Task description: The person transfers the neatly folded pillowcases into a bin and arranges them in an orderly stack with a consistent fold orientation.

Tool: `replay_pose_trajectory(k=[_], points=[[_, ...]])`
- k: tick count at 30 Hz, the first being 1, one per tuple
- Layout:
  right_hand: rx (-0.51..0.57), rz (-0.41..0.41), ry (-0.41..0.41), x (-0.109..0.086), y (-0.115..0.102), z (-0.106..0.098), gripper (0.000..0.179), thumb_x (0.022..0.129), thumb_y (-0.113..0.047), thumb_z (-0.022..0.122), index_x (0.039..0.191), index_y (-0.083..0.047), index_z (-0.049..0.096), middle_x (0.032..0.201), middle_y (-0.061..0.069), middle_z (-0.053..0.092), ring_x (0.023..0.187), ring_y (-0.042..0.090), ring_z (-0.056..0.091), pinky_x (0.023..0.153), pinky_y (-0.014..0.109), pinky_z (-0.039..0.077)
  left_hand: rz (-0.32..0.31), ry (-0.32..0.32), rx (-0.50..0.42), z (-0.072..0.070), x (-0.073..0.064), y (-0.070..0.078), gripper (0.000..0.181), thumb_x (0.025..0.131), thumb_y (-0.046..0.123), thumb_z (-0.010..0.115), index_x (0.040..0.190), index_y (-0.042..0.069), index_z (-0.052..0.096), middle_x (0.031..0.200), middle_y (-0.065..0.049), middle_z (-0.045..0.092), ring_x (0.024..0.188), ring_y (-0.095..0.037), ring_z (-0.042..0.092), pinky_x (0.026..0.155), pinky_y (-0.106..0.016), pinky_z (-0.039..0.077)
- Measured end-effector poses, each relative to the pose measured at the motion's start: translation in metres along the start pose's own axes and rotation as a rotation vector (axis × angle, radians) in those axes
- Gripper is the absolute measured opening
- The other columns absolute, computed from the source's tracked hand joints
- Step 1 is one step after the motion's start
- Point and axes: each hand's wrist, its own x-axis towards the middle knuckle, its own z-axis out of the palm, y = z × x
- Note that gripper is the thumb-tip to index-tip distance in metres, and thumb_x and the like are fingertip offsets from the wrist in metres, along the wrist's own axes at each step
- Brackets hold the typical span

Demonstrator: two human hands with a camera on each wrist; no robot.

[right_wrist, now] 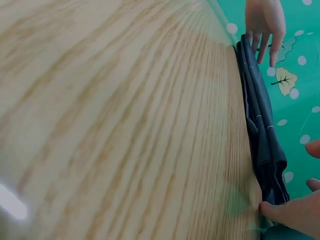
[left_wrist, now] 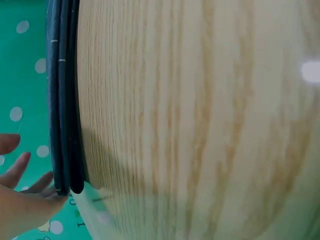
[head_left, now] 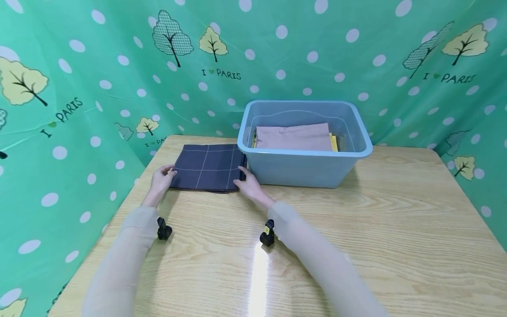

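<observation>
A folded dark navy cloth [head_left: 207,167] with thin white grid lines lies flat on the table, left of the blue bin. My left hand [head_left: 161,178] is at its left edge, the fingers loosely extended by the corner. From the left wrist view, that hand [left_wrist: 25,200] touches the end of the stacked layers [left_wrist: 64,100]. At the right edge, beside the bin, my right hand [head_left: 250,186] has thumb and forefinger spread apart. Its thumb [right_wrist: 272,211] meets the near corner of the folded layers [right_wrist: 262,125] in the right wrist view.
The blue plastic bin [head_left: 305,169] stands at the back, close to the right hand. Inside it are a folded pinkish-mauve cloth [head_left: 293,137] and something yellow [head_left: 334,143]. A green printed curtain [head_left: 277,57] rises behind the wooden table [head_left: 396,229].
</observation>
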Motion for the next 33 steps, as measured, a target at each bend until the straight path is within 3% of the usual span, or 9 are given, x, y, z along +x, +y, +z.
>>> replay_pose_trajectory(k=[3, 12, 18, 27, 33], points=[[0.009, 0.027, -0.01, 0.002, -0.003, 0.001, 0.054, 0.09, -0.016, 0.049, 0.139, -0.011, 0.027, 0.143, 0.011, 0.025, 0.129, 0.025, 0.026, 0.1, 0.039, 0.031, -0.026, 0.003, 0.007, -0.001, 0.002, -0.001, 0.043, 0.093, 0.013, 0.037, 0.134, -0.003, 0.033, 0.138, -0.026, 0.026, 0.126, -0.038, 0.024, 0.102, -0.044, 0.025], [0.099, 0.059, -0.002, 0.011, -0.004, 0.005, 0.059, 0.087, -0.011, 0.054, 0.139, -0.009, 0.026, 0.134, 0.019, 0.035, 0.114, 0.028, 0.043, 0.089, 0.038, 0.039, -0.075, 0.015, 0.039, 0.002, 0.001, -0.001, 0.043, 0.094, 0.008, 0.031, 0.135, -0.006, 0.028, 0.134, -0.03, 0.029, 0.125, -0.037, 0.028, 0.102, -0.042, 0.026], [0.127, 0.057, -0.006, 0.019, 0.001, 0.007, 0.06, 0.084, -0.004, 0.056, 0.138, -0.01, 0.03, 0.137, 0.019, 0.032, 0.122, 0.029, 0.037, 0.093, 0.029, 0.039, -0.078, 0.018, 0.087, 0.004, 0.001, -0.001, 0.042, 0.093, 0.007, 0.031, 0.133, -0.007, 0.03, 0.132, -0.031, 0.031, 0.123, -0.038, 0.031, 0.1, -0.042, 0.029], [0.01, 0.075, 0.037, 0.021, 0.001, 0.01, 0.062, 0.08, 0.004, 0.059, 0.135, -0.012, 0.037, 0.141, 0.011, 0.03, 0.128, 0.024, 0.027, 0.094, 0.035, 0.037, -0.081, 0.017, 0.089, 0.006, 0.001, -0.003, 0.038, 0.092, 0.005, 0.039, 0.129, -0.006, 0.039, 0.129, -0.029, 0.036, 0.116, -0.037, 0.039, 0.093, -0.041, 0.037], [0.047, 0.11, -0.001, 0.021, 0.003, 0.009, 0.069, 0.076, 0.01, 0.059, 0.135, -0.016, 0.037, 0.143, 0.011, 0.024, 0.129, 0.024, 0.024, 0.079, 0.03, 0.044, -0.116, -0.029, -0.004, 0.0, -0.002, -0.008, 0.039, 0.092, 0.005, 0.042, 0.13, -0.004, 0.04, 0.136, -0.025, 0.031, 0.121, -0.034, 0.034, 0.098, -0.039, 0.032]])
